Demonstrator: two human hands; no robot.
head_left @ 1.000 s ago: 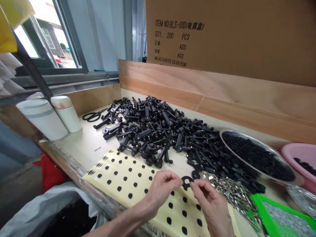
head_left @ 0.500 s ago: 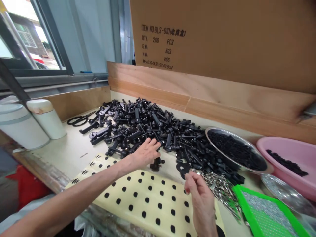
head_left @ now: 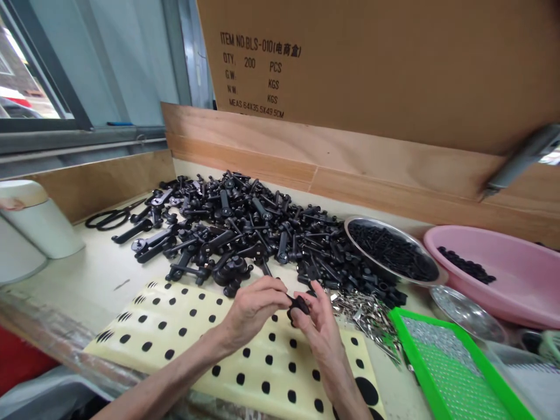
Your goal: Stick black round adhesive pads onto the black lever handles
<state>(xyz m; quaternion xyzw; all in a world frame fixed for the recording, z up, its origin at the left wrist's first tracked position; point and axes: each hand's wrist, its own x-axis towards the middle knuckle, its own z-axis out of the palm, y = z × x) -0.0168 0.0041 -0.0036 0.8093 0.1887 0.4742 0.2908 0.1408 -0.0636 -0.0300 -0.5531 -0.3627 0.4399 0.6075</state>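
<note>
My left hand (head_left: 258, 306) and my right hand (head_left: 321, 329) meet above the cream sheet with black dots (head_left: 227, 350). Between their fingertips is a small black plastic part (head_left: 299, 305), partly covered by the right thumb. My left fingers are closed at its left side, pinching a thin dark end of it. The right thumb and fingers grip its body, with the index finger raised. Just behind the hands lies a large heap of black plastic arms with round ends (head_left: 227, 233). Some of these lie close to my left hand.
Right of the heap are a steel bowl of black pieces (head_left: 433, 280), a pink basin (head_left: 516, 280), loose metal pins (head_left: 367, 318), a small metal dish (head_left: 468, 315) and a green tray (head_left: 464, 379). Scissors (head_left: 109, 219) and white containers (head_left: 48, 221) stand left. An electric screwdriver-like tool (head_left: 520, 160) hangs at right.
My left hand has come from the heap's front edge towards my right hand, and both now hold the black plastic part. The view has swung right, bringing the hanging tool into sight.
</note>
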